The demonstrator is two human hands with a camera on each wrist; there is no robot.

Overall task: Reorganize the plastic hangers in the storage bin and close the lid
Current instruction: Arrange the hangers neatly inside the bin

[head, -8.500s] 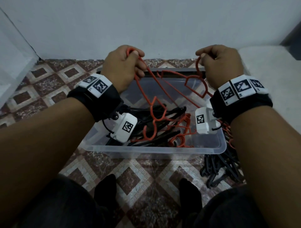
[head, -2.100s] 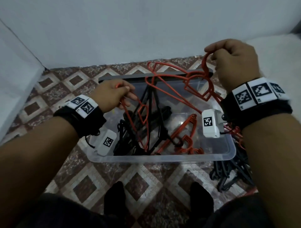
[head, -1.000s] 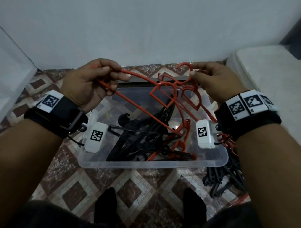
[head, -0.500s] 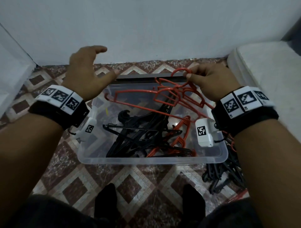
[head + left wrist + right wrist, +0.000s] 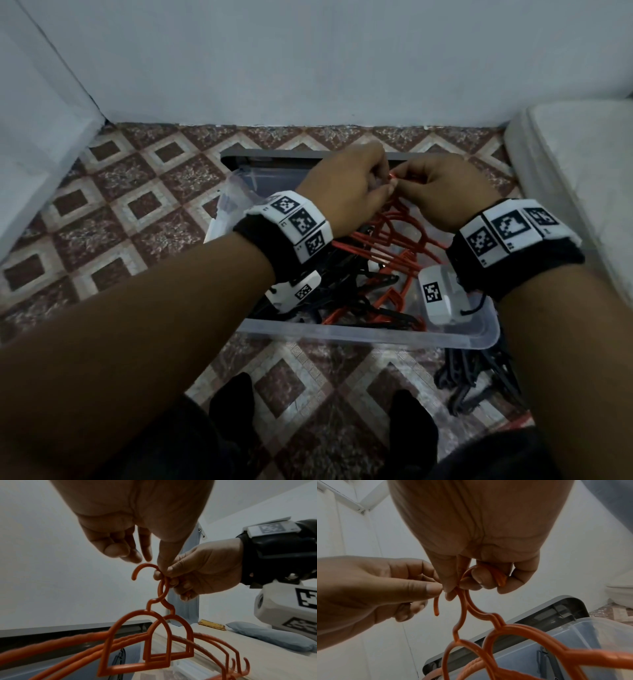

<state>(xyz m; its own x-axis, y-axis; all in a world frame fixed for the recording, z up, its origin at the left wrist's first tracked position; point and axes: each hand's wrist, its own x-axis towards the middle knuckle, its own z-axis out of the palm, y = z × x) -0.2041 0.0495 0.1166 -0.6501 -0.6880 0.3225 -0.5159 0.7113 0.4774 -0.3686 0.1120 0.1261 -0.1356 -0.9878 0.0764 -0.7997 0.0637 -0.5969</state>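
from the head view, both hands meet above the far half of the clear storage bin (image 5: pixel 359 334), which sits on a patterned tile floor (image 5: pixel 113 219) near a pale wall (image 5: pixel 308 61). the left hand (image 5: pixel 342 192) and the right hand (image 5: pixel 445 192) are side by side, fingers curled together around the hooks of the orange hangers (image 5: pixel 390 236), whose bodies slope down into the bin. black hangers (image 5: pixel 346 294) lie tangled on the bin's bottom with more orange ones. the grey lid (image 5: pixel 274 154) lies just behind the bin, off it. another heap of black hangers (image 5: pixel 479 377) rests on the floor just outside the bin's near right corner. a white mattress (image 5: pixel 582 178) runs along the right.

in the left wrist view, the left hand (image 5: pixel 137 520) has its thumb and fingers pointing down to one orange hook (image 5: pixel 145 568), the thumb touching it; i cannot tell whether the grip is firm. the right hand (image 5: pixel 202 572) has its fingers curled round the hook stems beside it. the orange hangers (image 5: pixel 154 642) hang below.

in the right wrist view, the right hand (image 5: pixel 479 540) grips a hook (image 5: pixel 488 572) with curled fingers, and the left hand (image 5: pixel 376 588) pinches another hook (image 5: pixel 435 605) between thumb and finger. the hangers (image 5: pixel 496 635) hang over the bin (image 5: pixel 556 642) and lid (image 5: pixel 539 612).
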